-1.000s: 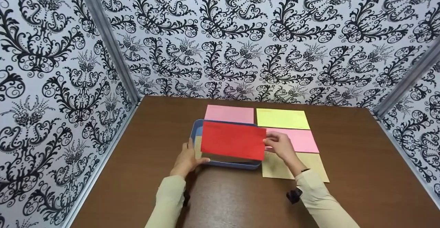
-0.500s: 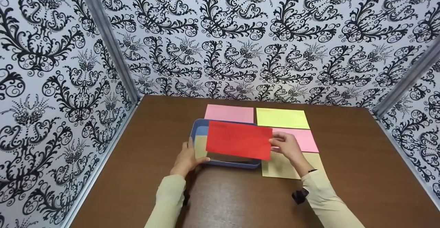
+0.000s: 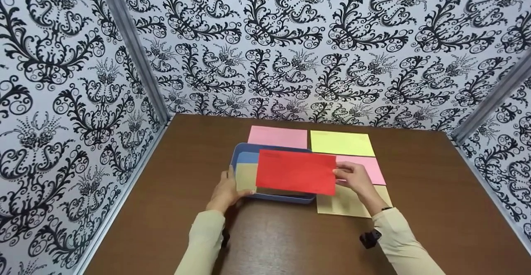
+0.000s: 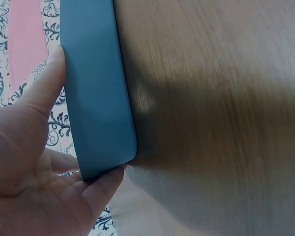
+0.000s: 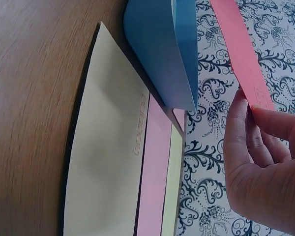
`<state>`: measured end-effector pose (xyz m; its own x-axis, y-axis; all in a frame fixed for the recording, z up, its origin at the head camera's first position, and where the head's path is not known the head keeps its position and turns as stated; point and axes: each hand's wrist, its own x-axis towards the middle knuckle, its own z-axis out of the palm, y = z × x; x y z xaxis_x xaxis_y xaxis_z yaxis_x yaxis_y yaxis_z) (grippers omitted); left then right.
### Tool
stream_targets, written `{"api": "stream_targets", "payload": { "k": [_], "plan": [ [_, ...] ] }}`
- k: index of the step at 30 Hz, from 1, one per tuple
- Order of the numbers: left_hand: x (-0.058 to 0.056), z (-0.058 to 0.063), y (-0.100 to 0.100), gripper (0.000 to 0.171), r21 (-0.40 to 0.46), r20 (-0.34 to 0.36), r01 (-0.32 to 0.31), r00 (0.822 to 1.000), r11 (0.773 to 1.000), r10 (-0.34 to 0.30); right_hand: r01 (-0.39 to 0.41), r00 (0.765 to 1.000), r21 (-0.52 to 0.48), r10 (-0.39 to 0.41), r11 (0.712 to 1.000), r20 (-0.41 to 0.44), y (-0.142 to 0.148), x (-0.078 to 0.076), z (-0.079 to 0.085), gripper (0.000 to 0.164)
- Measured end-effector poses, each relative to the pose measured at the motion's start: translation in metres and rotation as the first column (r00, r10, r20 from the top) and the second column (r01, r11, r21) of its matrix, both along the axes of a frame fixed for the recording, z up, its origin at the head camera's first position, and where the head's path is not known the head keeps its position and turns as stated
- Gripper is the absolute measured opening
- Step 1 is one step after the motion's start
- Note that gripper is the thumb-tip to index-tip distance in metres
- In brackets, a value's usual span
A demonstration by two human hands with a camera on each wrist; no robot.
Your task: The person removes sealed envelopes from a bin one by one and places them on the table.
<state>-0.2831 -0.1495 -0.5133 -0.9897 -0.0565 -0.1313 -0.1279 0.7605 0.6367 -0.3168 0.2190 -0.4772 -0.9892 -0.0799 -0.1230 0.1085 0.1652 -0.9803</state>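
A red envelope [image 3: 296, 172] is pinched at its right end between the thumb and fingers of my right hand [image 3: 357, 179]. It hangs above a blue tray [image 3: 286, 198], covering much of its inside. In the right wrist view the red envelope [image 5: 241, 49] is apart from the blue tray [image 5: 160, 44]. My left hand [image 3: 224, 192] grips the tray's left end, thumb along the front side; the left wrist view shows fingers at the corner of the tray [image 4: 98, 93]. Inside the tray lies a tan envelope [image 3: 247, 177], partly hidden.
Right of the tray, a yellow envelope [image 3: 342, 143], a pink envelope [image 3: 371, 169] and a tan envelope [image 3: 340, 204] lie in a column. Another pink envelope [image 3: 278, 135] lies behind the tray. Patterned walls [image 3: 282, 59] enclose the brown table [image 3: 274, 242].
My right hand has moved the red envelope to the right, uncovering more of the tray's left part and the tan envelope inside. The left hand and tray have stayed in place.
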Motion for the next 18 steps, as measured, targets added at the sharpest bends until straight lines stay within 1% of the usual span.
{"api": "stream_targets", "payload": {
  "k": [6,13,18],
  "plan": [
    [0.001,0.001,0.0,0.118,0.001,0.0,-0.003,1.0,1.0,0.003,-0.001,1.0,0.001,0.001,1.0,0.007,0.011,0.005,0.002,0.041],
    [0.0,0.003,0.001,0.114,-0.018,0.018,-0.01,1.0,1.0,0.01,-0.011,1.0,-0.024,0.011,1.0,0.024,0.028,0.013,0.001,0.044],
    [-0.001,0.004,0.002,0.111,-0.031,0.026,-0.006,1.0,1.0,0.007,-0.017,0.999,0.042,0.015,0.999,0.042,0.041,0.02,-0.001,0.046]
  ]
}}
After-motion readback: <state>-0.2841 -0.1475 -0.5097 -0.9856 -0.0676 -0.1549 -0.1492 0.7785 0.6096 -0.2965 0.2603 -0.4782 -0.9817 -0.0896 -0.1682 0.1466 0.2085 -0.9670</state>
